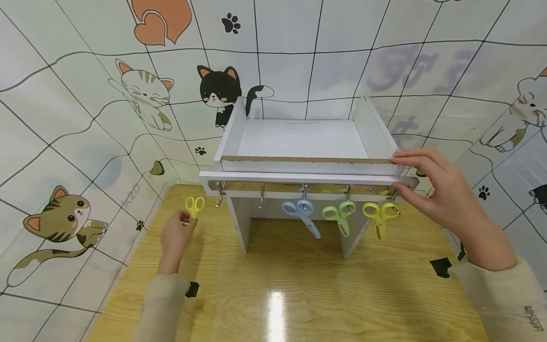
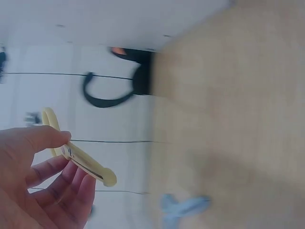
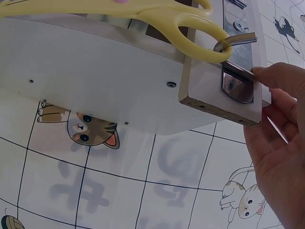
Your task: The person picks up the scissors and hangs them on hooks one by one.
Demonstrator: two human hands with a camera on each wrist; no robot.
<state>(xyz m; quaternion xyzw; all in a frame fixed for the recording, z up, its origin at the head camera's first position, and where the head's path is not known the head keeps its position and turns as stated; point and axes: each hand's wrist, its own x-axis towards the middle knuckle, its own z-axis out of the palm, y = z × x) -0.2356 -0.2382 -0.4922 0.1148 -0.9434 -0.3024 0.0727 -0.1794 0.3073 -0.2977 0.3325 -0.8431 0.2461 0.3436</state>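
My left hand (image 1: 174, 240) pinches a small pair of yellow scissors (image 1: 194, 204) between thumb and fingers, left of a white shelf (image 1: 299, 137). In the left wrist view the scissors (image 2: 88, 162) tilt, tip down and away from the palm. My right hand (image 1: 453, 194) grips the right end of the shelf's hook rail (image 1: 243, 186), thumb in front and fingers behind. From the rail's hooks hang blue scissors (image 1: 306, 221), green scissors (image 1: 344, 220) and another yellow pair (image 1: 380, 219), nearest the right hand. The two leftmost hooks (image 1: 262, 194) carry nothing.
The shelf stands on a wooden table (image 1: 239, 299) against a wall (image 1: 290, 71) printed with cartoon cats and grid lines. Its upper tray has low side walls. Black patches (image 1: 441, 267) mark the table near the right sleeve (image 1: 500, 299) and beside the left sleeve (image 1: 164, 304).
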